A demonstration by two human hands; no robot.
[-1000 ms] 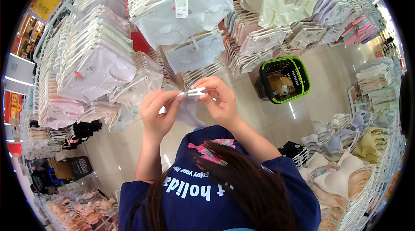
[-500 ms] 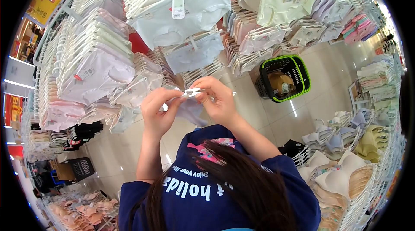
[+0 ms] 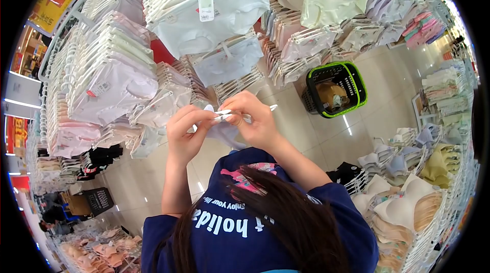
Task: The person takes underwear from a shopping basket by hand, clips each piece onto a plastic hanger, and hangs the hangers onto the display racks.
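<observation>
A white plastic clip hanger [image 3: 223,115] is pinched in front of my chest, between the fingertips of both hands. My left hand [image 3: 188,126] closes thumb and fingers on its left part. Gripping it from the other side, my right hand [image 3: 251,119] has its fingers curled in a pinch, and the hanger's white tip pokes out beyond it. Pale lavender underpants [image 3: 223,134] hang below the fingers, mostly hidden by the hands. Whether a clip is open between the fingertips, I cannot make out.
Racks of pale underwear on white hangers [image 3: 209,23] stand ahead and to the left. A black shopping basket with a green rim [image 3: 363,87] rests on the tiled floor, right. Bras [image 3: 408,204] hang at the lower right; a dark basket [image 3: 98,200] sits far left.
My hands stay close together on the hanger, with small finger shifts. More of the hanger's right end shows now, and the lavender cloth hangs nearer the middle. The view has tilted slightly.
</observation>
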